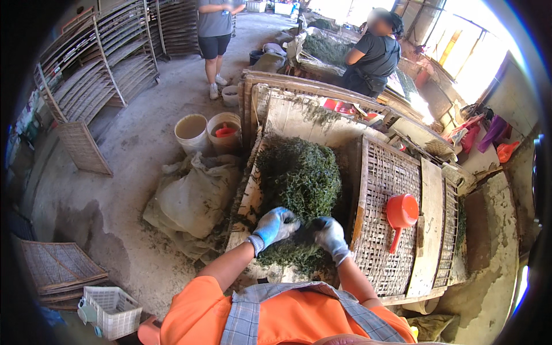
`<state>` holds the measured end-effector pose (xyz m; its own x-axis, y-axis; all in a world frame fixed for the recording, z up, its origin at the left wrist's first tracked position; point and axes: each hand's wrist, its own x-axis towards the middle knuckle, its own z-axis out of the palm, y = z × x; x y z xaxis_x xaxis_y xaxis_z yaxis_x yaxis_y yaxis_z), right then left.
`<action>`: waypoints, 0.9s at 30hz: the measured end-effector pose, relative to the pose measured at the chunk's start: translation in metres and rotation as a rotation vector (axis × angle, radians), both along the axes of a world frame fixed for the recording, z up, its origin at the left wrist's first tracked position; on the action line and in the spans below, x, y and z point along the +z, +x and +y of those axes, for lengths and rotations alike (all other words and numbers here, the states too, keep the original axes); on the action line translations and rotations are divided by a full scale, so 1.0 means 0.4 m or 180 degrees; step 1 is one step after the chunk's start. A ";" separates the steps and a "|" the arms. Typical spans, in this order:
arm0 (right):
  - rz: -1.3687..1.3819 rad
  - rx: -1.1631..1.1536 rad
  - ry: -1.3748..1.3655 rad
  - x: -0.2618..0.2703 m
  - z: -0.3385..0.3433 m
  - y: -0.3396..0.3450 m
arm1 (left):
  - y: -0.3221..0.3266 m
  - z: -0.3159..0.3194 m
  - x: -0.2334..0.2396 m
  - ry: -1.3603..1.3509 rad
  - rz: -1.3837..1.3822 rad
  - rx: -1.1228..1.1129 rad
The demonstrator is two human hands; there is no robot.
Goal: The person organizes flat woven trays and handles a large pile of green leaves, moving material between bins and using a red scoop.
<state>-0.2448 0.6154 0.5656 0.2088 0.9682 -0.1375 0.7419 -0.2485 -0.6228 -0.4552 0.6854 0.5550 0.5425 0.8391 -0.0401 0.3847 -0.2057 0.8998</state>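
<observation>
A large heap of dark green plant strands lies in a wooden trough in front of me. My left hand, in a blue and white work glove, is at the near side of the heap with its fingers curled. Facing it from the right, my right hand wears a similar glove. A dark tuft of the strands spans between both hands' fingertips, partly hidden by them. Below my wrists, a smaller loose pile of the same strands rests close to my body.
Right of the trough, a red plastic dipper lies on a woven bamboo screen. Sacks and two buckets stand on the left. Beyond are drying racks, a standing person and another person near more plant material.
</observation>
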 end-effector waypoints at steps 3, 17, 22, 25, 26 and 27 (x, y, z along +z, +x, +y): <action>0.0765 0.0052 0.0911 0.005 0.066 0.052 | 0.040 0.032 0.024 -0.0625 -0.1550 -0.0033; 0.1477 0.0851 0.1968 0.132 -0.035 -0.138 | 0.057 -0.044 0.081 0.0774 0.0140 0.0282; 0.0135 0.0462 0.1566 0.048 -0.061 -0.065 | 0.067 -0.052 0.183 0.0464 -0.0924 0.0352; 0.0313 0.0545 0.1217 0.049 -0.073 -0.067 | 0.078 -0.075 0.231 0.0974 -0.0545 0.0281; 0.0154 0.0710 0.1340 0.029 -0.074 -0.064 | 0.083 -0.087 0.224 0.1082 -0.0460 0.0231; -0.0014 0.0916 0.1488 0.019 -0.068 -0.061 | 0.086 -0.094 0.196 0.0943 -0.0447 0.0102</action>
